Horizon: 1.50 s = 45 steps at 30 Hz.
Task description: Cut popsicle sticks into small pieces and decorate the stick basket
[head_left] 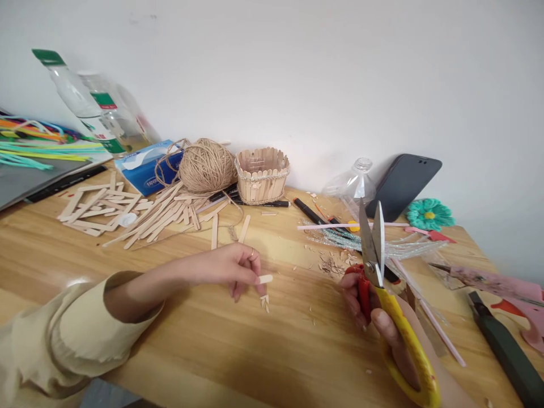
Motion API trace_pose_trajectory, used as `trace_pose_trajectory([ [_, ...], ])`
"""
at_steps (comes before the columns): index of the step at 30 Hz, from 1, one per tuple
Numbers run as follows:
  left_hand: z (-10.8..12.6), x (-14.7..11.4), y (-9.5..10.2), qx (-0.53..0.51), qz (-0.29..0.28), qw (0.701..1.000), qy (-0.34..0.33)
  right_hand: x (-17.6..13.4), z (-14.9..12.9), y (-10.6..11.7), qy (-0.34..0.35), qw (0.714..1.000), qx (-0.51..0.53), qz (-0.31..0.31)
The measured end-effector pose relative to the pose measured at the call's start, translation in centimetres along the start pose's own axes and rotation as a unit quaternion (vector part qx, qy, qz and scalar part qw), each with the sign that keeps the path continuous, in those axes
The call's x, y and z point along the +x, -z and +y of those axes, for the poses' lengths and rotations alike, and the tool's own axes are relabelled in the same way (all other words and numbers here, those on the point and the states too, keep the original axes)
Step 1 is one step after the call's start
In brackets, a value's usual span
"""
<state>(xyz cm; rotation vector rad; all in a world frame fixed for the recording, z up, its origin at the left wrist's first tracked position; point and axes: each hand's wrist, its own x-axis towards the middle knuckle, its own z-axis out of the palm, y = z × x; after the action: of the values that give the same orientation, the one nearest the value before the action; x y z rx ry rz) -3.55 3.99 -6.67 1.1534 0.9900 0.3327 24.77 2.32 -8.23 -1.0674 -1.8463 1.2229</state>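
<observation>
Between the thumb and fingers of my left hand [240, 269] is a short piece of popsicle stick [266, 279], its rounded end pointing right. Just below those fingertips lie several small cut wood bits [265, 303] on the table. My right hand [393, 328] grips a pair of scissors [374, 272] with one red and one yellow handle; the blades point up and stand slightly apart, touching nothing. Beyond my left hand, two popsicle sticks [215, 231] lie on the wood. Part of my right palm is hidden by the yellow handle.
Behind stand a popsicle-stick basket [263, 187], a twine ball [207, 165], a blue tissue pack [147, 170] and loose sticks [165, 212]. To the right are wood scraps [335, 262], a phone [403, 184], a pink glue gun [501, 286] and a dark-handled cutter [505, 345]. Bottles [80, 102] stand far left.
</observation>
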Motion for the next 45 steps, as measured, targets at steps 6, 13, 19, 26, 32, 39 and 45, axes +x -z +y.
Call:
trace_pose_trajectory([
  [6, 0.0, 0.5, 0.3, 0.150, 0.133, 0.976, -0.081, 0.0, -0.2, 0.6, 0.001, 0.998, -0.055, 0.024],
  [13, -0.9, 0.6, 0.6, 0.306, 0.188, 0.922, -0.144, 1.1, -0.1, 1.6, -0.100, 0.891, -0.437, 0.073],
  [19, -1.0, 0.0, -0.4, 0.391, 0.168, 0.881, -0.206, 1.2, 0.3, 2.1, -0.036, 0.881, -0.470, -0.042],
  [26, -1.0, 0.5, -0.9, 0.378, 0.041, 0.900, -0.213, 1.4, 0.1, 2.1, -0.020, 0.882, -0.468, -0.054],
  [32, -0.4, 0.9, -0.7, 0.408, 0.010, 0.895, -0.183, 1.4, 0.5, 1.7, -0.016, 0.848, -0.530, -0.027],
  [39, 0.6, 1.0, -1.2, 0.438, 0.004, 0.886, -0.149, 1.7, -0.2, 1.8, -0.065, 0.853, -0.516, -0.041],
  [45, 0.3, 1.1, -0.9, 0.373, 0.018, 0.920, -0.114, 1.9, -0.4, 1.8, -0.081, 0.866, -0.490, -0.052],
])
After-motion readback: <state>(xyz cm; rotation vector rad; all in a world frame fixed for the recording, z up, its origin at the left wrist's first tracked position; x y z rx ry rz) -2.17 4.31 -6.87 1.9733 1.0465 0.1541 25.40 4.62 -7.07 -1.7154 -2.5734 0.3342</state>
